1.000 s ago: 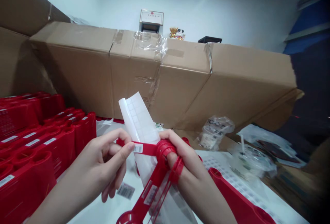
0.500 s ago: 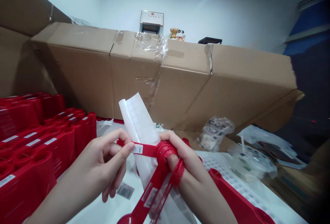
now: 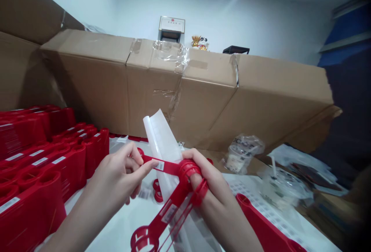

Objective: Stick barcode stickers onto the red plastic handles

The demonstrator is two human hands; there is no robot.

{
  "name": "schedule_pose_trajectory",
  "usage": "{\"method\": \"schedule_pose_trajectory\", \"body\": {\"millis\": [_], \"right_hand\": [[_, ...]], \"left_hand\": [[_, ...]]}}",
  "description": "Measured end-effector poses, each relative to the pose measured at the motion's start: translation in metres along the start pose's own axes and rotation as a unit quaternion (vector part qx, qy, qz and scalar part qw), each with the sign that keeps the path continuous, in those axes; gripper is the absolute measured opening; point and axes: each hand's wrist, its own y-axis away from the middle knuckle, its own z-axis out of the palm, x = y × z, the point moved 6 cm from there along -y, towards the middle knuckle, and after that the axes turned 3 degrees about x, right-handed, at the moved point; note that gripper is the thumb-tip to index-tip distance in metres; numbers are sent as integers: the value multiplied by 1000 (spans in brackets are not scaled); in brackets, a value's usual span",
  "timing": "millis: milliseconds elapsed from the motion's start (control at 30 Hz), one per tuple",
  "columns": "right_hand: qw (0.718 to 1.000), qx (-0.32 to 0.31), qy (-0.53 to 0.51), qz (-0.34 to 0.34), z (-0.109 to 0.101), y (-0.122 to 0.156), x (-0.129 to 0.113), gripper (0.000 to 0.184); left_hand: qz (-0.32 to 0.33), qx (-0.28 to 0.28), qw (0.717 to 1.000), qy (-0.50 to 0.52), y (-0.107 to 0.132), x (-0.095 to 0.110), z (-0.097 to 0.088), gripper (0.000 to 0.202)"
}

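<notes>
My right hand (image 3: 207, 184) grips a bundle of red plastic pieces (image 3: 179, 194) by their ring ends, together with a curled white sticker sheet (image 3: 162, 138) that stands up behind them. One red piece sticks out to the left with a small barcode label (image 3: 160, 164) on it. My left hand (image 3: 121, 178) pinches that piece, thumb pressed on the label. Lower ends of the red pieces hang down to a ring (image 3: 142, 240).
Rows of stacked red plastic pieces (image 3: 37, 167) with white labels fill the left. A long taped cardboard box (image 3: 203, 93) stands behind. Another red piece (image 3: 266, 225) lies on the white table (image 3: 116, 232) at right, near plastic bags (image 3: 242, 151) and a lidded cup (image 3: 278, 182).
The view has shifted a little. My left thumb has slid over the barcode label on the red piece. My right hand keeps its grip.
</notes>
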Motion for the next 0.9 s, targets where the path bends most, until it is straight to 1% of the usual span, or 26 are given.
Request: {"method": "schedule_pose_trajectory", "body": {"millis": [67,133,167,200,233,267,300,333,400,433,467,500,567,600,667,733,767,900], "right_hand": [[1000,20,9,10,-5,-3,4,25],[998,48,20,19,-12,-5,9,25],[997,62,26,25,-15,-6,11,24],[997,70,31,31,-17,-7,13,23],[996,71,34,34,-17,-7,14,22],[996,69,35,33,-16,-7,14,21],[997,64,33,29,-14,-7,13,19],[998,58,29,23,-12,-7,12,18],[999,47,16,5,-7,-5,7,16],[999,42,8,-3,-4,-4,4,15],[999,36,-1,-10,-2,-3,2,15],[999,29,-7,-16,0,-2,0,15],[999,22,-11,-20,2,0,-2,15],[1000,22,-9,-19,3,1,-2,16],[999,29,0,-18,2,1,-1,17],[999,37,5,-22,1,0,0,21],[999,40,4,-25,0,-1,1,23],[999,48,-11,-23,-5,-4,2,24]], "left_hand": [[26,24,999,-5,1,2,-6,45],[50,46,998,7,8,6,-10,39],[58,81,995,9,13,9,-13,34],[71,137,988,7,19,12,-18,30],[90,203,975,0,26,15,-23,28],[119,265,957,-13,33,19,-26,29],[162,313,935,-30,38,23,-26,34],[212,339,915,-51,42,28,-22,42],[303,342,884,-97,42,34,-8,59],[318,331,881,-114,38,33,-2,64],[313,317,887,-120,33,30,3,67],[286,298,904,-113,26,25,7,69],[210,245,944,-69,15,14,11,68],[174,219,959,-41,11,9,13,66],[127,179,975,16,7,3,14,58],[118,166,977,61,6,1,13,48],[127,170,974,81,5,2,12,45],[179,225,949,129,8,9,5,35]]}}
